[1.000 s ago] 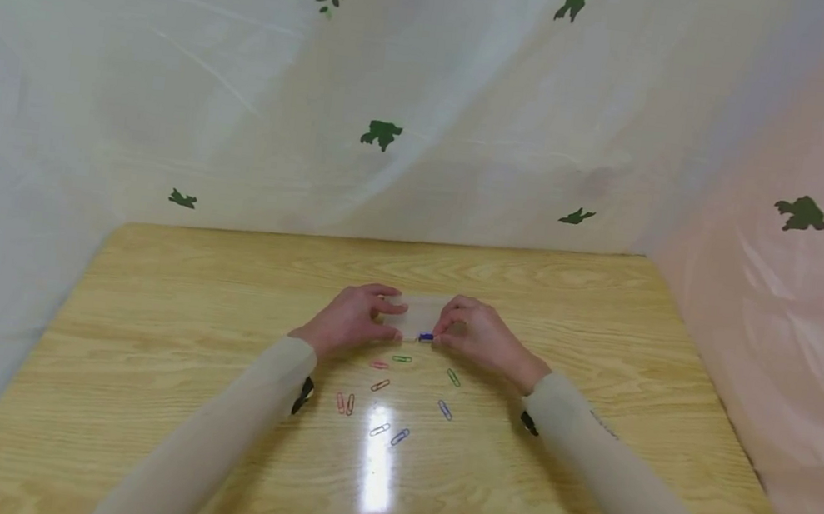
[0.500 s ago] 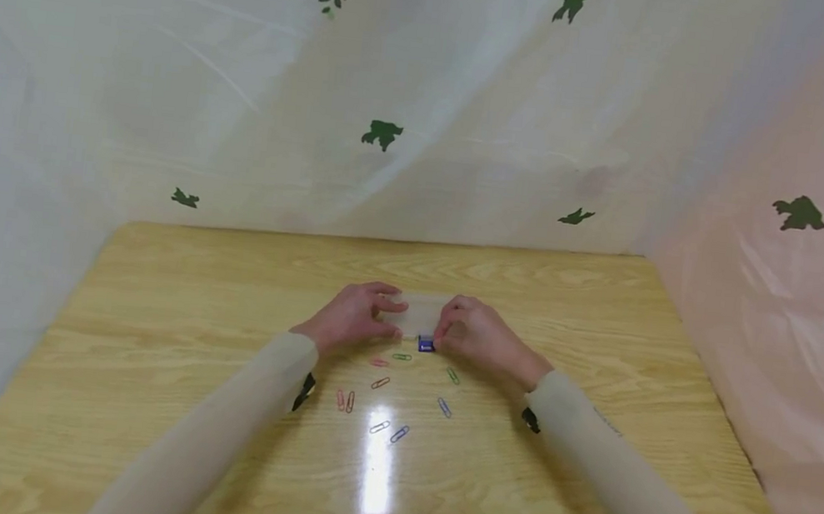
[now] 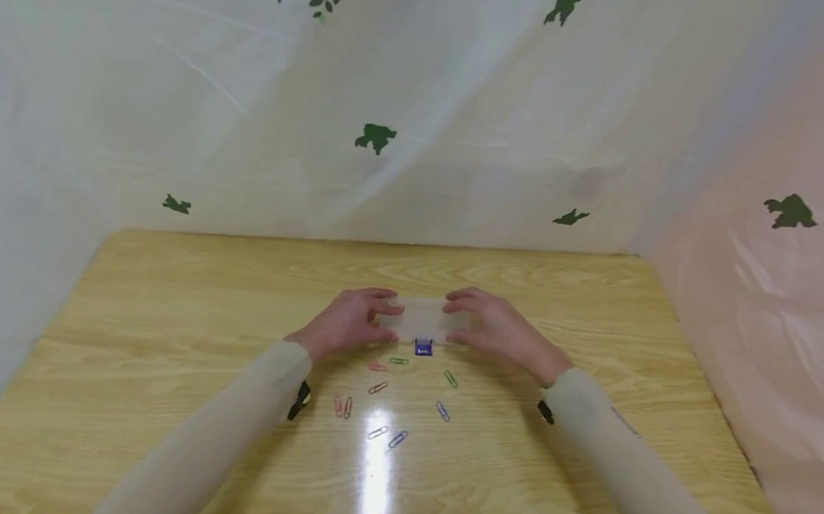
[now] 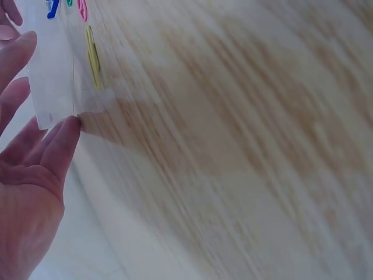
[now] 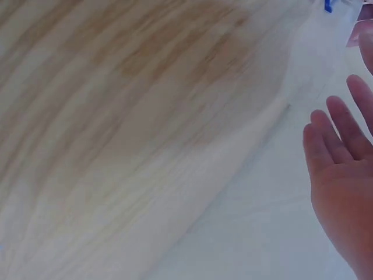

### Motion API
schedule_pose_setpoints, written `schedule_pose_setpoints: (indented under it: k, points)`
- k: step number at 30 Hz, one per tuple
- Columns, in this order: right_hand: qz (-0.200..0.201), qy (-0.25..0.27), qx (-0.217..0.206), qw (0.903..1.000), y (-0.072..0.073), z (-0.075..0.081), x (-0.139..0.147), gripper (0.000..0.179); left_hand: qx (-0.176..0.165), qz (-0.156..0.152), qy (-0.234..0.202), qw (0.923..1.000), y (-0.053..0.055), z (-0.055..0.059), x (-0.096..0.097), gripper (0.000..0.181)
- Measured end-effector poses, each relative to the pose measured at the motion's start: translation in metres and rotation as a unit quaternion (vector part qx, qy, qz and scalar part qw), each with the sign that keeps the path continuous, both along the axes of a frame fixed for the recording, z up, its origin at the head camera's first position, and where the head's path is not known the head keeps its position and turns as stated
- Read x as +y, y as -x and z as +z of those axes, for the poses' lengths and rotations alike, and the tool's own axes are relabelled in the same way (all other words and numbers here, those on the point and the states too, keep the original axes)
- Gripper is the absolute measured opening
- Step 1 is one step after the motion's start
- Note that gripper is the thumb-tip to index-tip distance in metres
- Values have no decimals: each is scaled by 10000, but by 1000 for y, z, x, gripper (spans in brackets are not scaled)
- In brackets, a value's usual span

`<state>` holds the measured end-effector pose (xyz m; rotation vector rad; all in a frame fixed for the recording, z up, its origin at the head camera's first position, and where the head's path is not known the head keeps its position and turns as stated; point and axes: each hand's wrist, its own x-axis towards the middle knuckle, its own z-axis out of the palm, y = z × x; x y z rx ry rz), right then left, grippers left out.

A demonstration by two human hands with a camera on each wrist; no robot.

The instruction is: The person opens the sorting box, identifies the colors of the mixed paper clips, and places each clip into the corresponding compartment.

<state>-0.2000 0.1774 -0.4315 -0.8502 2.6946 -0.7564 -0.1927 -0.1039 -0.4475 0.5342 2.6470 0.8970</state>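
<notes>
A clear plastic box [image 3: 422,321] stands on the table with a small blue latch [image 3: 423,347] at the middle of its front, sticking out toward me. My left hand [image 3: 349,317] holds the box's left end, thumb in front and fingers behind. At the right end my right hand [image 3: 502,329] has its fingers spread around the corner; whether they touch it I cannot tell. In the right wrist view those fingers [image 5: 341,125] look extended. A yellow paper clip [image 4: 93,58] shows by the box's edge in the left wrist view; inside or outside I cannot tell.
Several coloured paper clips lie in front of the box, including a green one [image 3: 450,378], a red one [image 3: 378,387], a white one [image 3: 377,433] and a blue one [image 3: 398,439]. A pale curtain [image 3: 280,151] with dark leaf and bird shapes hangs behind the wooden table [image 3: 185,334].
The blue latch has swung down and outward. My right hand has let go of it, spread its fingers and moved slightly right. The left hand stays at the box's left end.
</notes>
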Motion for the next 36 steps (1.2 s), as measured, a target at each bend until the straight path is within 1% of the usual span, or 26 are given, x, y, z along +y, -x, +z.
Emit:
schedule_pose_setpoints:
  k: [4,7,10,15,19,22,25,28,31,36]
  points:
    - [24,-306,-92,9995,0,0,2,47,119,-29,-1,9999,-2,0,0,53]
    - [76,-471,-41,9989,1,-1,1,44,236,-110,18,9997,-3,0,0,58]
    - [109,-501,15,9987,1,-1,1,42,307,-162,72,9994,-5,-1,1,64]
    - [178,-290,-98,9994,2,2,4,40,260,-94,29,9996,-7,0,-1,70]
    - [255,-76,-203,9994,4,5,9,39,365,-107,13,9993,-6,-2,-3,80]
    - [313,35,-93,9995,5,8,11,37,401,-96,-32,9991,-5,-2,-3,87]
    - [326,109,127,9993,5,10,12,33,260,-2,-94,9996,-6,-2,-4,95]
    - [194,243,246,9992,4,12,12,31,38,158,-183,9997,-7,-2,-6,102]
    - [-71,422,272,9987,4,13,12,30,-95,286,-245,9992,-9,-2,-7,107]
    - [-570,751,234,9953,5,14,11,24,-142,378,-281,9988,-8,-2,-8,109]
